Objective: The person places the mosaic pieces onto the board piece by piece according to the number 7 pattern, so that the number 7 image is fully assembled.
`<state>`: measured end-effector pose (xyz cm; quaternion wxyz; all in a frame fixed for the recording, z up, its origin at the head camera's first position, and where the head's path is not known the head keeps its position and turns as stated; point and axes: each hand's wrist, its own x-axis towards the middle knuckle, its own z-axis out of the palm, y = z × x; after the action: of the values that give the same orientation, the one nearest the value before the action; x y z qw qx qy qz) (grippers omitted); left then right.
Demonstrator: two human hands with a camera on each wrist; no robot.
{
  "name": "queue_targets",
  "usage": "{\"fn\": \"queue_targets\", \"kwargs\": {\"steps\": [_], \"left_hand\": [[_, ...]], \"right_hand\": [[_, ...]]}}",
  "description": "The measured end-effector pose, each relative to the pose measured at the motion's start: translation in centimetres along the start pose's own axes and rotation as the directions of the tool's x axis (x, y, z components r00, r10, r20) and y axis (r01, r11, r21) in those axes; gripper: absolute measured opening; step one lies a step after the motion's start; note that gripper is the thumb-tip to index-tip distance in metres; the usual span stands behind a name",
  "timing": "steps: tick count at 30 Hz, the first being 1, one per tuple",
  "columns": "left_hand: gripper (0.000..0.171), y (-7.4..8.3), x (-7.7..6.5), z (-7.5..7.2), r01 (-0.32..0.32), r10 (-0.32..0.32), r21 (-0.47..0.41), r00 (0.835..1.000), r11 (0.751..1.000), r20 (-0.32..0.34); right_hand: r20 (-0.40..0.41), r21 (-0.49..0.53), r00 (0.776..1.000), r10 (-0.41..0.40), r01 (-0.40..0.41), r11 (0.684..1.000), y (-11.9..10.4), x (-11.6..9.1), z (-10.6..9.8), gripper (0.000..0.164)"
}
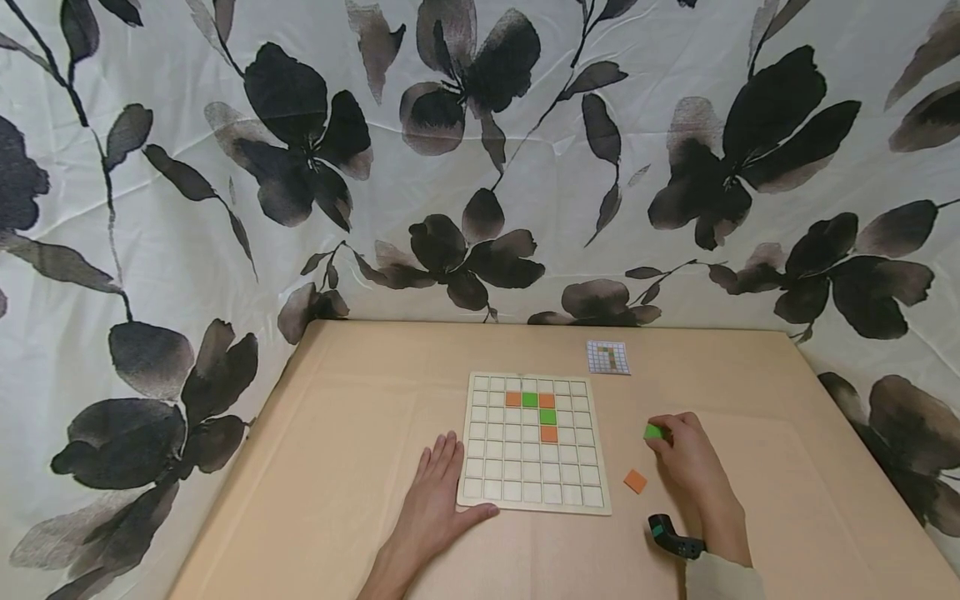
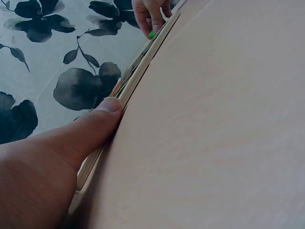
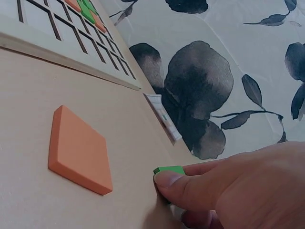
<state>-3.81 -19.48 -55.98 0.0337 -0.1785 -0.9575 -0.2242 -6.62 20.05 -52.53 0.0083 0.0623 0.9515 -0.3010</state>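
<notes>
A white grid board (image 1: 517,471) lies on the table with orange and green square tiles in several of its upper cells. My left hand (image 1: 433,500) rests at the board's lower left corner, fingers straight along the left edge and thumb against the near edge. In the left wrist view the thumb (image 2: 100,119) touches the board's side. To the right of the board, my right hand (image 1: 692,458) pinches a green square tile (image 3: 171,169) between thumb and fingers, close over the table. A loose orange tile (image 3: 81,150) lies flat between that hand and the board.
A small printed pattern card (image 1: 608,357) lies beyond the board's far right corner. A dark device (image 1: 672,537) is worn on the right wrist. Floral cloth (image 1: 600,183) hangs behind the wooden table (image 1: 360,400).
</notes>
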Motion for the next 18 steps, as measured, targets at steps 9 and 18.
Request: {"fn": "queue_targets", "kwargs": {"steps": [9, 18], "left_hand": [[0.111, 0.03, -0.02, 0.00, 0.004, -0.004, -0.003, 1.000, 1.000, 0.006], [0.110, 0.06, 0.02, 0.00, 0.002, -0.002, -0.001, 1.000, 1.000, 0.002]], "right_hand": [[-0.008, 0.006, 1.000, -0.023, 0.023, 1.000, 0.09, 0.05, -0.23, 0.030], [-0.049, -0.027, 0.997, -0.058, 0.057, 0.998, -0.05, 0.09, -0.24, 0.016]]}}
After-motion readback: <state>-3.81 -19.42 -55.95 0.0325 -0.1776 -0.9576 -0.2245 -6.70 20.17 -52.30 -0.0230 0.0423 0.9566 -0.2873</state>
